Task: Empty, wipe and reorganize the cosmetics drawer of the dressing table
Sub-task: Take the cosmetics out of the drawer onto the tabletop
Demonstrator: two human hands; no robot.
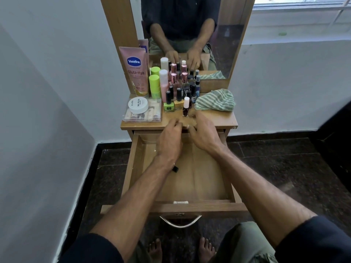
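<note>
Standing pulled far out toward the person, the drawer [191,205] showed a bare wooden floor with one small black item [175,169] lying on it, half hidden under the left wrist; what it was could not be told. A metal handle [180,223] curved below the drawer front. Both forearms reached over the open drawer to the front edge of the tabletop [226,120]. The left hand [170,138] hung there with its fingers curled downward, and whether they held anything could not be told. The right hand [204,132] lay just beside it, fingers bent toward the left hand at the table edge; the fingertips were blurred, so its grip could not be told either. Just beyond the hands stood a dark bottle [185,109] with a white cap, and behind it a green bottle [169,105] and a yellow one [178,103], both black-capped. To the left a clear case [142,115] lay flat with a white jar [138,104] resting on top. To the right a green-striped cloth [215,100] sat bunched on the table. Farther back a cluster of small bottles crowded together, with two green-capped tubes [154,84] and a pink spray [163,85] beside them, and a pink Vaseline tube [135,71] upright against the frame. The mirror [182,35] behind reflected the arms and bottles.
</note>
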